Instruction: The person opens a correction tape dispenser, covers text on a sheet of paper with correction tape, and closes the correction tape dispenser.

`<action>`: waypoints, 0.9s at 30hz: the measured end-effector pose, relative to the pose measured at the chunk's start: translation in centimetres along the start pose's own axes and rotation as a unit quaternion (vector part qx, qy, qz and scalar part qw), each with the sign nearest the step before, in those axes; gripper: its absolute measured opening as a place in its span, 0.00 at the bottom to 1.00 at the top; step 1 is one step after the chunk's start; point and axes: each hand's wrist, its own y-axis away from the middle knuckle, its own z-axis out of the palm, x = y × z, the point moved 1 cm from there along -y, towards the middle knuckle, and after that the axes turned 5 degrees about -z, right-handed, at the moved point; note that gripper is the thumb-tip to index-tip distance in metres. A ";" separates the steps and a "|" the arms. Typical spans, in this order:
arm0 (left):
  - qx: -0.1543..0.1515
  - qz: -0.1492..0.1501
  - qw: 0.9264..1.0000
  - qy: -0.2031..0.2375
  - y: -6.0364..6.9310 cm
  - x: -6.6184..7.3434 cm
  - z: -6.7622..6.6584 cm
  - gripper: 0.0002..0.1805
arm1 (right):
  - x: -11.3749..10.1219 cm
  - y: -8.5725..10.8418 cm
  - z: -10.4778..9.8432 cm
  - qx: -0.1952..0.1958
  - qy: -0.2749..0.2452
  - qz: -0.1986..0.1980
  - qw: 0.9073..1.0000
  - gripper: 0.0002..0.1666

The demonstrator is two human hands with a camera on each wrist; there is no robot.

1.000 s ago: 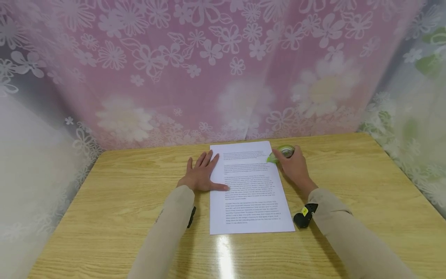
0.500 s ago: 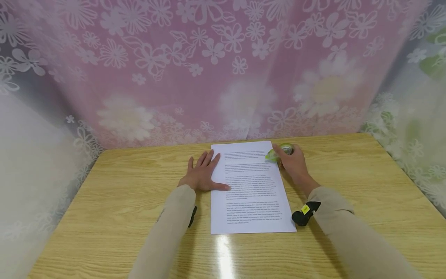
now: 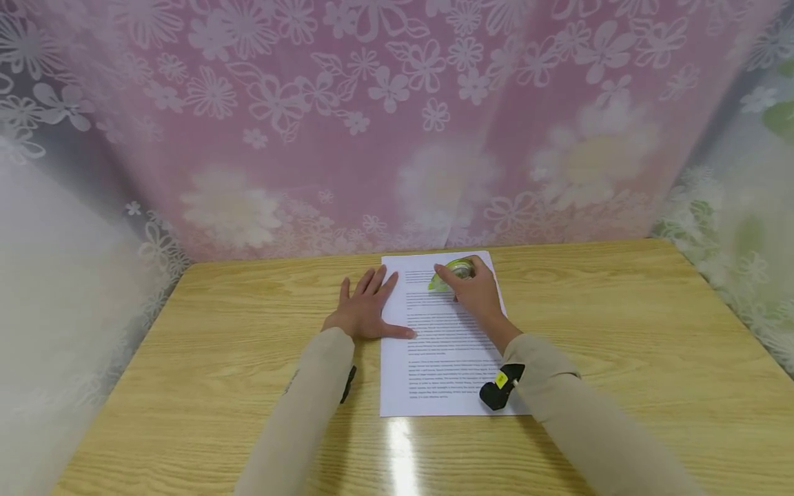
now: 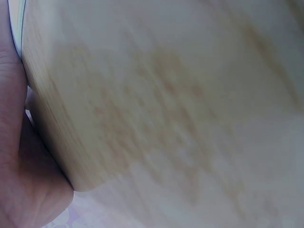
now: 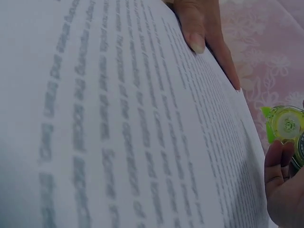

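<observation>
A sheet of paper with several printed paragraphs (image 3: pixel 428 386) lies on the wooden table. My left hand (image 3: pixel 362 311) rests spread over its left edge, thumb on the text. My right hand (image 3: pixel 482 296) holds a green see-through correction tape (image 3: pixel 439 281) between thumb and fingers, over the upper lines. In the right wrist view the round reel inside the correction tape (image 5: pixel 285 122) shows, and fingers of the left hand (image 5: pixel 194 26) press the sheet. Whether the tip touches the paper cannot be told. The left wrist view shows only the side of the left hand (image 4: pixel 28 175) and blurred wood.
The wooden table (image 3: pixel 248 331) reaches out on both sides of the sheet. Behind it hangs a pink flowered curtain (image 3: pixel 347 172), with paler flowered cloth at the left and right. A black wrist device (image 3: pixel 496 394) sits at my right cuff.
My right hand has moved left with the correction tape, from the sheet's right edge to over its upper text. The left hand stays in place on the paper.
</observation>
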 end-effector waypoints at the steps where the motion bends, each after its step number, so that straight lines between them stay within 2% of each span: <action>1: 0.002 0.000 1.000 -0.002 0.0 0.0 0.0 0.65 | 0.0 0.1 0.4 -0.009 -0.005 -0.002 1.000 0.37; 6: 0.004 -0.002 1.000 -0.017 -0.1 0.0 0.1 0.65 | -0.1 0.4 2.2 -0.037 -0.021 -0.001 0.999 0.39; 12: 0.007 -0.005 1.000 -0.030 -0.3 -0.1 0.4 0.64 | -0.1 0.5 3.5 -0.032 -0.003 -0.007 0.999 0.36; 21: 0.010 -0.005 0.999 -0.032 -0.2 0.1 0.3 0.65 | 0.0 0.5 3.8 -0.006 0.013 -0.021 1.000 0.34; 27: 0.006 -0.010 0.999 -0.034 -0.1 0.1 0.2 0.65 | 0.1 0.4 3.9 -0.009 0.021 -0.027 0.999 0.35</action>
